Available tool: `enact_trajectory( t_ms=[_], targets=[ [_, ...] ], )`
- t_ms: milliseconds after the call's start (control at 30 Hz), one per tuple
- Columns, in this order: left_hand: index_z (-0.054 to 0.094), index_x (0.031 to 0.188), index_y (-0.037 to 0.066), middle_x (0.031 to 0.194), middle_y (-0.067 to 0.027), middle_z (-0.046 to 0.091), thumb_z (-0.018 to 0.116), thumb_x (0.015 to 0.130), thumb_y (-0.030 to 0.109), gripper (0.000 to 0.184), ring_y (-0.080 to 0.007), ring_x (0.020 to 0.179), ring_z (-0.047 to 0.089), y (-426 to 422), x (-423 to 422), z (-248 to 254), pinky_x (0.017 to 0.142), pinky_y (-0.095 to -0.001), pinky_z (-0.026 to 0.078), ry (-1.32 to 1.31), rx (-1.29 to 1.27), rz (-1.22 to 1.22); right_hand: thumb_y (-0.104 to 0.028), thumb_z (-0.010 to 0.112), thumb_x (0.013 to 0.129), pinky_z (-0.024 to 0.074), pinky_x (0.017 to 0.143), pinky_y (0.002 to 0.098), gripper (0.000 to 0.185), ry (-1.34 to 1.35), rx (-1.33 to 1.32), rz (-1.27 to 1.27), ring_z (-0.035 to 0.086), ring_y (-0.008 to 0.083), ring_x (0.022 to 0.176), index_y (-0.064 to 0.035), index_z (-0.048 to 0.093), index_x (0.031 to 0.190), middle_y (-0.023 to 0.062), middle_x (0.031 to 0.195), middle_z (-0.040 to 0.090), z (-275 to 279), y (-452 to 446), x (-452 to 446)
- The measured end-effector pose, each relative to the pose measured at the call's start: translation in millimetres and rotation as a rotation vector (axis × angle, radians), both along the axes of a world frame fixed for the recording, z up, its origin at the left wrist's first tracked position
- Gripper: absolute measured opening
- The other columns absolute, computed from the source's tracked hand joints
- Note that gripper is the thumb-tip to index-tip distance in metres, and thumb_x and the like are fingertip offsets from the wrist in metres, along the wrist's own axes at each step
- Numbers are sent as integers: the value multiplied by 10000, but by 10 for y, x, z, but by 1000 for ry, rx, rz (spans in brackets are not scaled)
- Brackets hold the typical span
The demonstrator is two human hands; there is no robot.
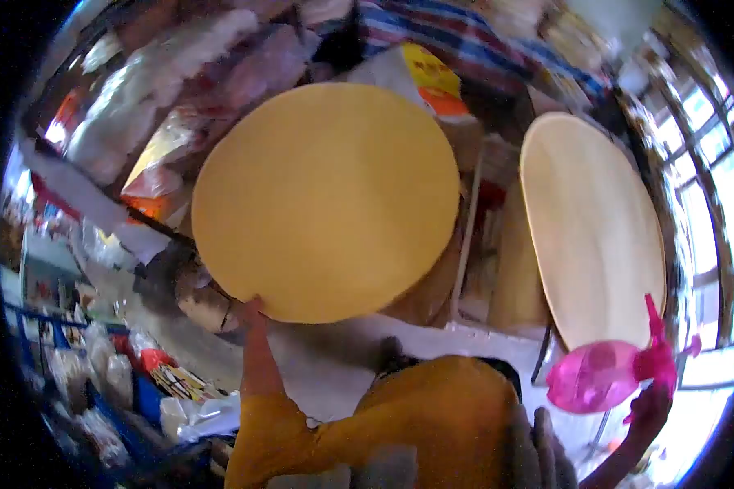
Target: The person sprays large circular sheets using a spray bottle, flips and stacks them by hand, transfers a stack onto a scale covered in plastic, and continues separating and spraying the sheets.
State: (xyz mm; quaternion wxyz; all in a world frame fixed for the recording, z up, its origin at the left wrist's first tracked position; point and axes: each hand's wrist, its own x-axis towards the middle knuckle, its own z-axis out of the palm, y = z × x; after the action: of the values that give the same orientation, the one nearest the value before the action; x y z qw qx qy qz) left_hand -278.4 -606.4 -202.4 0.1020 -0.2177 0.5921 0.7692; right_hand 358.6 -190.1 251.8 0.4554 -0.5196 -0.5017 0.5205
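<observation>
A large round pale-yellow sheet [326, 204] fills the middle of the head view. My left hand [253, 311] grips its lower left edge, thumb on the near face; the fingers behind are hidden. At the lower right, my right hand [651, 404] is wrapped round the neck of a pink spray bottle [595, 376]. The bottle's clear pink body lies sideways, pointing left, with its sprayer head on the right. Just above it a second pale oval or round sheet [591, 228] with a thin rim stands tilted.
Plastic-wrapped bundles [163, 90] are piled at the upper left. A striped cloth [465, 37] and a yellow-orange printed bag [434, 77] lie behind the sheet. Blue racks with bagged goods [106, 375] stand lower left; bright windows [701, 212] line the right.
</observation>
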Motion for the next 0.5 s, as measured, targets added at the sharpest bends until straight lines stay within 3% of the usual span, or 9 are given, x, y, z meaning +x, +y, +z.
enact_trajectory(
  t_ms=[100,200,300,367,433,500],
  targets=[
    [457,1075,7,938,-87,525,599,693,27,408,-215,802,524,-9,-129,122,691,-346,458,90,86,23,-244,555,792,275,327,228,196,-36,65,-69,349,107,362,-59,502,756,14,520,430,11,-57,22],
    [421,1129,1,1016,-95,512,595,706,40,459,-218,877,513,108,-282,328,736,-352,451,21,-288,-11,-201,573,786,277,361,215,154,-18,95,-33,353,90,407,-67,498,806,-6,563,425,41,-129,54],
    [418,1146,-1,1038,-99,507,578,731,74,451,-215,893,510,-80,-519,-223,746,-345,448,-173,-460,-124,-170,565,785,263,353,218,127,17,24,-26,344,89,402,-69,491,806,-6,560,416,46,-135,241],
    [416,1150,0,1026,-106,516,568,743,95,445,-220,858,533,-233,-585,-554,713,-341,462,-24,-324,-174,-143,537,795,305,347,222,117,12,11,-134,376,100,409,-54,503,863,4,579,444,4,-136,475],
    [436,1121,4,1030,-111,517,571,743,178,438,-233,848,542,-344,-442,-623,695,-354,470,65,-241,-239,-146,519,806,335,349,228,136,-62,63,-249,396,106,415,-47,510,898,11,598,465,29,-173,549],
    [449,1089,6,997,-99,522,574,743,175,405,-217,830,540,-307,-355,-533,687,-339,467,44,-317,-236,-174,464,842,326,356,201,176,-297,38,-290,399,91,426,-32,496,942,17,627,472,153,-163,683]
  ],
)
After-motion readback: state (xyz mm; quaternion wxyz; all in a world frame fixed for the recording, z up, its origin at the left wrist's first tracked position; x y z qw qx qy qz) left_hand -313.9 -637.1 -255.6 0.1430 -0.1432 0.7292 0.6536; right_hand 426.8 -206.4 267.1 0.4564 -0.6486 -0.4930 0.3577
